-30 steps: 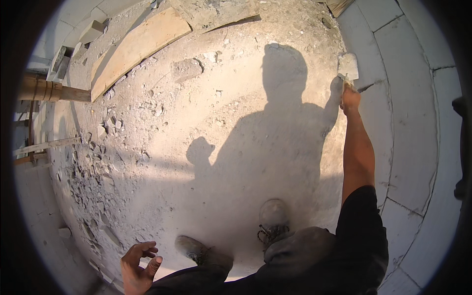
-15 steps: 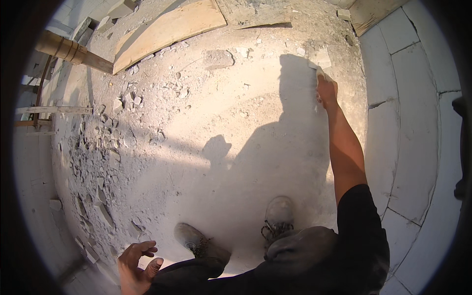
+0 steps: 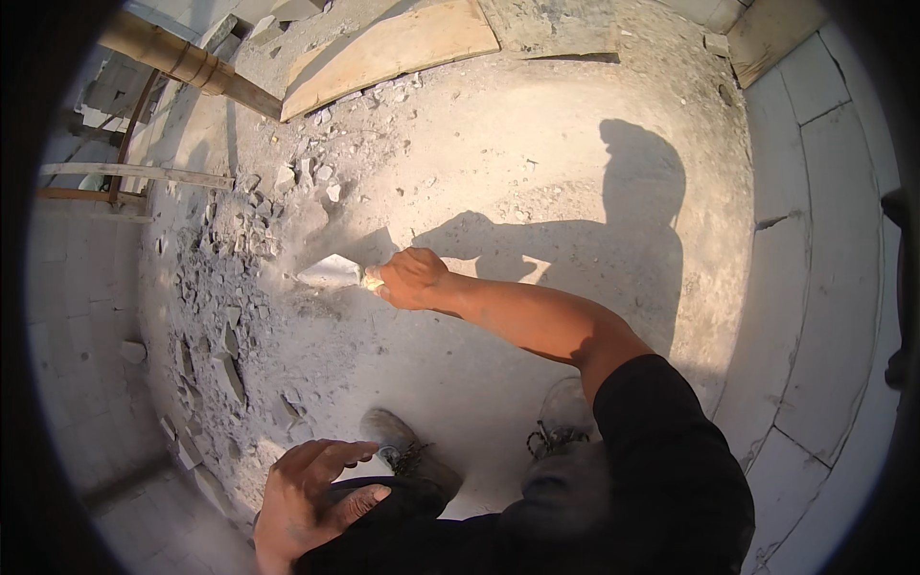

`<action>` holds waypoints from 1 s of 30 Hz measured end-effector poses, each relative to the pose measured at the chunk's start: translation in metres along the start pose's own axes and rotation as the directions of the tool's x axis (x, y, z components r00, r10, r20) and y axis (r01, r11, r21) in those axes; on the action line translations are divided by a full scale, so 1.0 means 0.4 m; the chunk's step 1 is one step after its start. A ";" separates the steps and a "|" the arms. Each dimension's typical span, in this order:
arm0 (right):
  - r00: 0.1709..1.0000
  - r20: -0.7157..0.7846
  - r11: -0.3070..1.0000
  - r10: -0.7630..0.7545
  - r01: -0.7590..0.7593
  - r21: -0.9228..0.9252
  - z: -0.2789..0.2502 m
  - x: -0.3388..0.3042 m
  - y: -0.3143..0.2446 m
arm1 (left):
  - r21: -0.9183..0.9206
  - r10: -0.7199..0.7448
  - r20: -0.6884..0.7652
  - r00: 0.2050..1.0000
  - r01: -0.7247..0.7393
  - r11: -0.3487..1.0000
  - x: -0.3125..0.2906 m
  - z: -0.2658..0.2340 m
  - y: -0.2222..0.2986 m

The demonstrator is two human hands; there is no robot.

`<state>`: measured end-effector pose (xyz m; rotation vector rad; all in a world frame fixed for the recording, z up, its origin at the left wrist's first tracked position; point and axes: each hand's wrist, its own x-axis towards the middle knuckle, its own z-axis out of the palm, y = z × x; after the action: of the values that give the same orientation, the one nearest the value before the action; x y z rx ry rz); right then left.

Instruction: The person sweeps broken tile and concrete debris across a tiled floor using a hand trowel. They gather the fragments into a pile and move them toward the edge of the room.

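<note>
My right hand [image 3: 414,279] is closed around the pale handle of a trowel [image 3: 332,272], whose whitish pointed blade reaches left, low over the dusty floor. Beyond the blade's tip lies a spread of broken grey rubble [image 3: 235,240], with some dust hazing the ground there. My left hand [image 3: 311,494] hangs near my left knee, fingers apart and curved, with nothing in it. Whether the blade touches the floor is hard to tell.
A wall of pale blocks [image 3: 795,278] runs along the right. At the back lie a wooden board [image 3: 393,53] and a flat panel [image 3: 551,24]. A round wooden pole [image 3: 192,65] and a thin plank [image 3: 134,174] reach in from the left. My shoes [image 3: 391,427] stand on the floor.
My right hand has swept the trowel from the far right, near the wall, across to the rubble at left. A flat chunk no longer lies mid-floor. My left hand has shifted slightly right.
</note>
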<state>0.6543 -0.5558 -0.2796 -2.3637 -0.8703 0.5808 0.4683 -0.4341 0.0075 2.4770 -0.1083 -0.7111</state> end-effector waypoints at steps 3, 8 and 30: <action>0.977 -0.175 0.988 0.125 -0.107 0.112 -0.044 -0.084 0.110 | -0.062 -0.029 -0.075 0.997 0.024 0.998 0.004 -0.006 -0.012; 0.447 -0.613 0.745 0.651 -0.533 0.402 -0.213 -0.447 0.474 | -0.026 0.068 -0.134 0.989 -0.072 0.997 0.069 -0.015 -0.040; -0.127 -0.269 0.175 0.955 -0.492 0.853 -0.107 -0.633 0.243 | -0.635 0.831 -0.104 0.546 -0.680 0.367 0.238 0.281 0.119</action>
<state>0.5456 -0.8068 -0.2566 -1.9140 1.2674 -0.0770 0.4960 -0.5504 -0.0908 1.4039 -0.9267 -0.4792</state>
